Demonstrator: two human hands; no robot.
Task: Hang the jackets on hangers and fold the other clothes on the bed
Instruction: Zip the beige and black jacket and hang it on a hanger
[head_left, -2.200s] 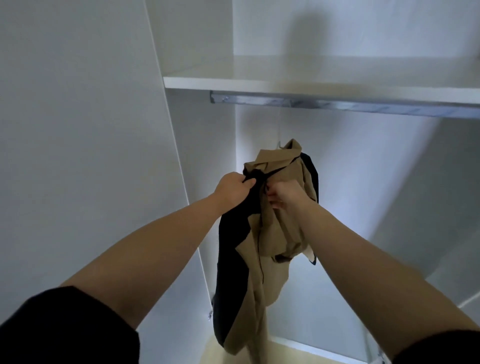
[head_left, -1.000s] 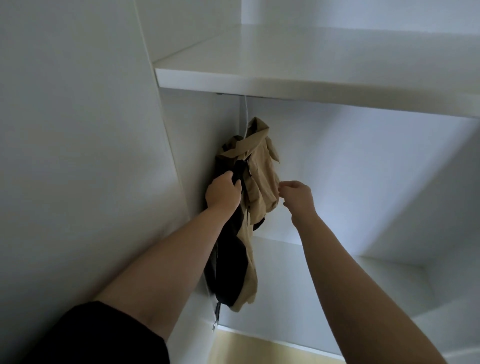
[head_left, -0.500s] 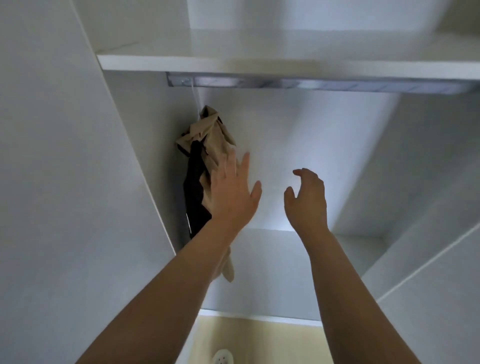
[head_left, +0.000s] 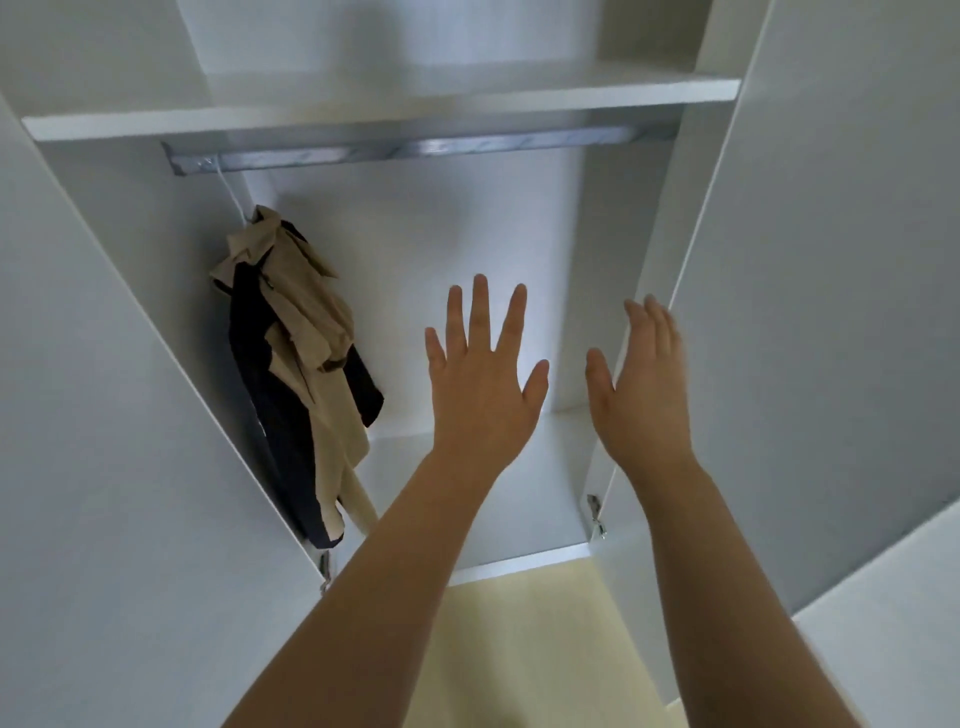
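A tan and black jacket (head_left: 296, 358) hangs on a white hanger (head_left: 231, 192) from the metal rail (head_left: 415, 151) at the left end of the open white wardrobe. My left hand (head_left: 483, 374) is held up in front of the wardrobe's middle, fingers spread and straight, holding nothing, well to the right of the jacket. My right hand (head_left: 644, 379) is raised flat beside the inner edge of the right wardrobe door (head_left: 810, 312), fingers straight; whether it touches the door I cannot tell.
A white shelf (head_left: 363, 111) runs above the rail. The left door (head_left: 114, 441) stands open at the left, with hinges (head_left: 596, 514) low on both sides. The wardrobe's floor panel (head_left: 467, 499) is bare white, and pale yellow flooring (head_left: 530, 649) lies below.
Both hands let go of the jacket, which now hangs alone on the rail. They drew back and moved right, fingers opening; the view has pulled back to show both doors.
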